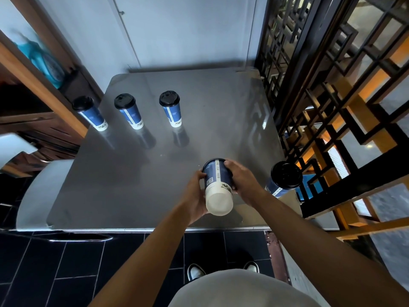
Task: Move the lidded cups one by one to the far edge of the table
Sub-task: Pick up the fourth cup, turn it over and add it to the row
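Both hands, left hand [195, 197] and right hand [240, 177], curl their fingers round a tilted blue cup [218, 187] above the near table [124, 173]; its lid seems hidden. Three lidded cups [169, 108] stand farther back.

Bare forearms, grey top [239, 289], white-toed shoes [195, 272]

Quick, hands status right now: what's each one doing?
Left hand: grips the tilted blue cup from its left side.
Right hand: grips the same cup near its lidded end.

Tilted blue cup [218, 179] between left hand [195, 196] and right hand [240, 178].
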{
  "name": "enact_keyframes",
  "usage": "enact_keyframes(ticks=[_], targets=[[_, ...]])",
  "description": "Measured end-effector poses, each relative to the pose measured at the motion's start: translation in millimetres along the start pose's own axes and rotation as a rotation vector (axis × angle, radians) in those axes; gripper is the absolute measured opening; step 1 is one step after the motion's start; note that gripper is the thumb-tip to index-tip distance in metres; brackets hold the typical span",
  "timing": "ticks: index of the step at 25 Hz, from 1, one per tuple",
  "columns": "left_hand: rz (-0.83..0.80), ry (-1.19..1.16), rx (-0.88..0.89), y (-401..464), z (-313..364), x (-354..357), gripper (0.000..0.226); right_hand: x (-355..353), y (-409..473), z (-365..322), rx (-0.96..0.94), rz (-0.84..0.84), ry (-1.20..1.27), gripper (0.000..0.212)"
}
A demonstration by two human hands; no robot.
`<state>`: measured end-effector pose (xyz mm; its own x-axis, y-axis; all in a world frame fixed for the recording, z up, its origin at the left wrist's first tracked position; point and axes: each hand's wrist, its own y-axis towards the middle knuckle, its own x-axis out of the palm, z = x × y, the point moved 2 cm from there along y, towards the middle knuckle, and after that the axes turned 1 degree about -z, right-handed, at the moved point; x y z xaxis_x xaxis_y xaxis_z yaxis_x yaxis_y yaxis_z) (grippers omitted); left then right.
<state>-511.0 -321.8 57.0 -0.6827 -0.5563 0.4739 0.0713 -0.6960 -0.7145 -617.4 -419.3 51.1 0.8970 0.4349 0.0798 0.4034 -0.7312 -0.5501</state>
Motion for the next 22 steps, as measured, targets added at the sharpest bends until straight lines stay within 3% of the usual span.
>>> enact_keyframes(ticks=[6, 9, 15, 19, 22], targets=[[0.02, 0.013, 0.069, -5, 9, 14, 0.049, -2, 0, 3, -0.038, -0.02, -0.03, 0.029], [0.005, -0.013, 0.006, -4, 11, 8, 0.041, -4, 1, 3, -0.037, -0.09, -0.025, 0.031], [0.037, -0.035, -0.009, -1, 11, 8, 0.039, 1, 2, 0, 0.035, -0.062, 0.01, 0.028], [0.02, 0.014, 0.069, 3, 18, 0, 0.061, 1, 4, 4, 0.055, -0.112, 0.036, 0.04], [0.061, 0.246, 0.197, 8, 20, -20, 0.084, -4, 4, 10, 0.111, -0.301, -0.008, 0.053]])
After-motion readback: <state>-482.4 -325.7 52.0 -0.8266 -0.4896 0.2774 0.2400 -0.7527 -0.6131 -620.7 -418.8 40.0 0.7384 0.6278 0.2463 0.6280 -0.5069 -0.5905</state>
